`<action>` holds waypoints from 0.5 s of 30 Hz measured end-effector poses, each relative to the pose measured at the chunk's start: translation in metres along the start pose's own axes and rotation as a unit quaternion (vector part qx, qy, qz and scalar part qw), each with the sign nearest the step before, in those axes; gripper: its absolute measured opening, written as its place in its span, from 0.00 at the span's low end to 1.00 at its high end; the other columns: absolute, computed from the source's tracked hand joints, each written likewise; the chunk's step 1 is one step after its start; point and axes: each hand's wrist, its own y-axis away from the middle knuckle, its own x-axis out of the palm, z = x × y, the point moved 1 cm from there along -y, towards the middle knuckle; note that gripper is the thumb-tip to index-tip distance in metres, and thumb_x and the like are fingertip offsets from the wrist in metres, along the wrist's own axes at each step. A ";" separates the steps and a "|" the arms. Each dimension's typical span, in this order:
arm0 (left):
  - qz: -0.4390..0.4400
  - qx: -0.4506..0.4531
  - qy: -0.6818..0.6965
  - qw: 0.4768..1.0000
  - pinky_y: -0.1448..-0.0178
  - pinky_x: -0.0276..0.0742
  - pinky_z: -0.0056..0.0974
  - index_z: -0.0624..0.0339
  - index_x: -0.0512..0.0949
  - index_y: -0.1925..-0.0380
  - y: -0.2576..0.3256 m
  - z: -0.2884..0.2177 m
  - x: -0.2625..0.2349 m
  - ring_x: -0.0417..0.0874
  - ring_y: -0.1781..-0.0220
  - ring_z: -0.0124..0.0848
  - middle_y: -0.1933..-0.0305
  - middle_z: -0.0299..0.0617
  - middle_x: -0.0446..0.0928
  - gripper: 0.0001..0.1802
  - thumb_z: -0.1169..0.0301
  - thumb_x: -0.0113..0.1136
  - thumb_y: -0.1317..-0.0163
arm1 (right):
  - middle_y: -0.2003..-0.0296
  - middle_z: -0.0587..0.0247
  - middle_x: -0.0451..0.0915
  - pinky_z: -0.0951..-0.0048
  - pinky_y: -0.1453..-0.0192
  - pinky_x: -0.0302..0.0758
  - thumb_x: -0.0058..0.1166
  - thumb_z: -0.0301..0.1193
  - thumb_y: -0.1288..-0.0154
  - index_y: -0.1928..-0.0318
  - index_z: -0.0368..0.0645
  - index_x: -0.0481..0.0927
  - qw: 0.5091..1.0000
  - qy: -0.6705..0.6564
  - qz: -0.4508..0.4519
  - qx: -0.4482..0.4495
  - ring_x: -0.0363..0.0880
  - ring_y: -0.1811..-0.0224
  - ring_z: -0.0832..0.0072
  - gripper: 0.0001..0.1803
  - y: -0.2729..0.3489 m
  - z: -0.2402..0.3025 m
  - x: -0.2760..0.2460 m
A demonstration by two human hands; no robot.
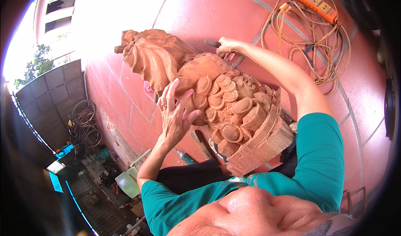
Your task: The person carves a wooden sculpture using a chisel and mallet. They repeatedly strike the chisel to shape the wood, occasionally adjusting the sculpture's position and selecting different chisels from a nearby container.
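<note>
A large reddish-brown wooden carving [204, 66] lies across the middle in front of me. Flowing folds are cut at its far left end, clusters of rounded, coin-like shapes nearer me, and a rough block forms its base. My left hand [173, 117], wearing a ring, rests on the carving's left side with its fingers spread. Just beyond the carving's far right side, my right hand [227, 47] is closed on a short dark rod-shaped piece [212, 43], whose exact kind I cannot make out. Part of that hand's fingers is hidden.
An orange power strip [312, 2] and a tangled tan cord [288, 39] lie on the red tiled floor at the far right. A teal bottle [186, 157] and a wooden stick [201, 143] lie left of the base. Farther left are a pale green chair [128, 182] and a bicycle [85, 114].
</note>
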 end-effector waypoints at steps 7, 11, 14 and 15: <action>-0.006 0.010 -0.023 1.000 0.24 0.53 0.55 0.58 0.78 0.38 0.003 -0.003 -0.001 0.59 0.22 0.53 0.22 0.55 0.57 0.34 0.48 0.67 0.37 | 0.61 0.49 0.87 0.59 0.66 0.89 0.61 0.27 0.41 0.55 0.30 0.83 0.999 0.039 0.004 0.005 0.89 0.65 0.59 0.15 0.006 0.009 0.006; -0.014 0.016 0.005 1.000 0.22 0.53 0.56 0.58 0.76 0.35 0.007 -0.004 -0.006 0.60 0.22 0.55 0.23 0.55 0.60 0.34 0.56 0.71 0.39 | 0.69 0.48 0.87 0.65 0.78 0.81 0.58 0.25 0.36 0.63 0.30 0.81 0.999 -0.025 0.016 -0.012 0.84 0.79 0.66 0.08 0.002 0.016 -0.011; -0.076 0.024 0.039 0.996 0.19 0.54 0.56 0.58 0.74 0.34 0.028 0.004 -0.012 0.60 0.21 0.55 0.24 0.55 0.63 0.37 0.71 0.75 0.45 | 0.73 0.55 0.85 0.71 0.82 0.72 0.66 0.36 0.37 0.61 0.37 0.80 0.990 -0.004 -0.101 -0.100 0.81 0.82 0.75 0.15 0.028 0.053 -0.032; -0.105 0.018 0.023 0.994 0.21 0.58 0.55 0.57 0.74 0.33 0.036 0.008 -0.018 0.62 0.22 0.54 0.25 0.54 0.65 0.36 0.72 0.74 0.44 | 0.75 0.59 0.84 0.73 0.82 0.70 0.69 0.41 0.38 0.58 0.38 0.80 0.983 0.014 -0.111 -0.145 0.78 0.83 0.77 0.19 0.035 0.063 -0.045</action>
